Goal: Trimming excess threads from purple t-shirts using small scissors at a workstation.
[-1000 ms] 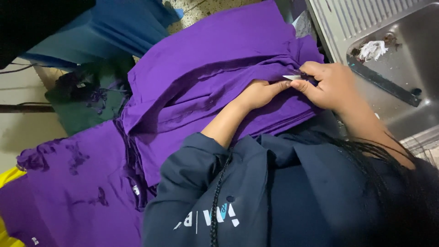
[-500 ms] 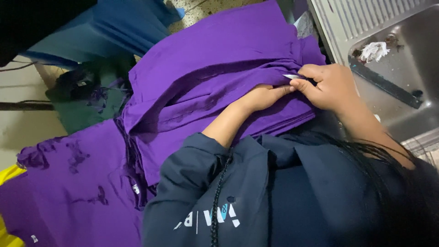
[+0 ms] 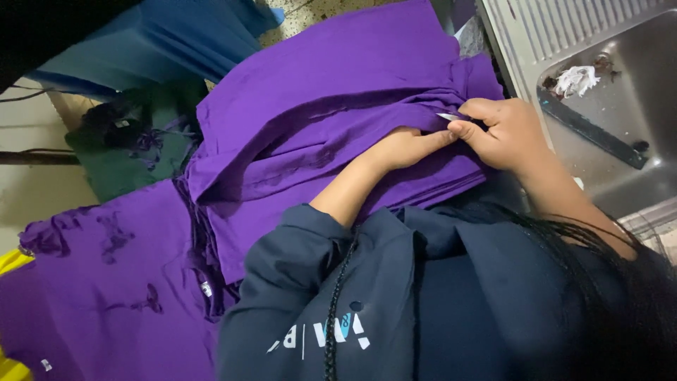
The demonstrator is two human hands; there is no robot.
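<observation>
A stack of folded purple cloth [image 3: 331,92] lies in front of me. My left hand [image 3: 405,148] rests flat on its near edge, fingers stretched toward my right hand and pressing the cloth down. My right hand [image 3: 504,130] sits at the stack's right corner, with thumb and forefinger pinched on a small white tag [image 3: 448,116] at the cloth's fold. My dark blue sweatshirt [image 3: 367,296] and a braid fill the lower part of the view and hide the stack's near side.
A steel sink [image 3: 620,176] is at the right, with a white crumpled scrap [image 3: 575,79] and a dark bar [image 3: 592,130] in it. More purple cloth [image 3: 106,282] lies lower left, with green cloth [image 3: 120,166] and blue cloth [image 3: 162,42] beyond it.
Both hands stay at the stack's right corner. My right hand's pinch on the white tag has shifted only slightly.
</observation>
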